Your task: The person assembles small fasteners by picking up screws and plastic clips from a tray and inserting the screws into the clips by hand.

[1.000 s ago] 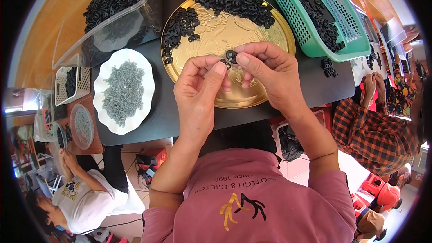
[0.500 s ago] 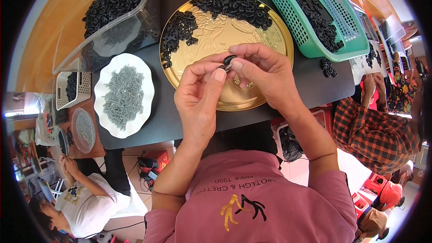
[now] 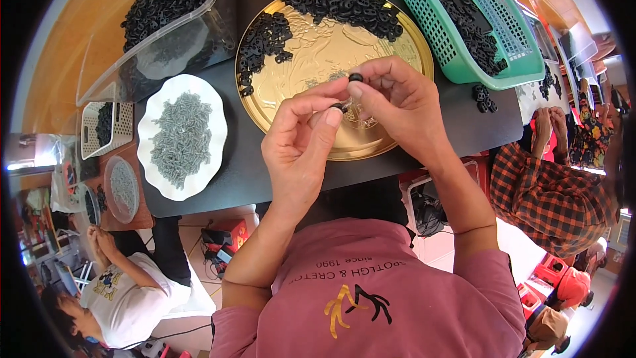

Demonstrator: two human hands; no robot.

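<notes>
L hand [image 3: 299, 144] has a small black part [image 3: 336, 107] clamped thumb-to-finger; R hand [image 3: 405, 105] pinches a round piece [image 3: 356, 77] just beside it — hands close, can't tell if touching. Fingertip grip's prob. down to such tiny bits. All that's over the gold tray [image 3: 324, 46], likely there to catch drops; black heaps [image 3: 348, 10] sit toward its far rim. Dish [image 3: 148, 119] of grey bits to the left, green basket [image 3: 424, 18] and clear tub [image 3: 173, 46] beyond — w/in reach, presumably. Writing: pink shirt [image 3: 371, 245] has lettering + logo; co-worker's white shirt [image 3: 142, 292], some print, too small to read.
</notes>
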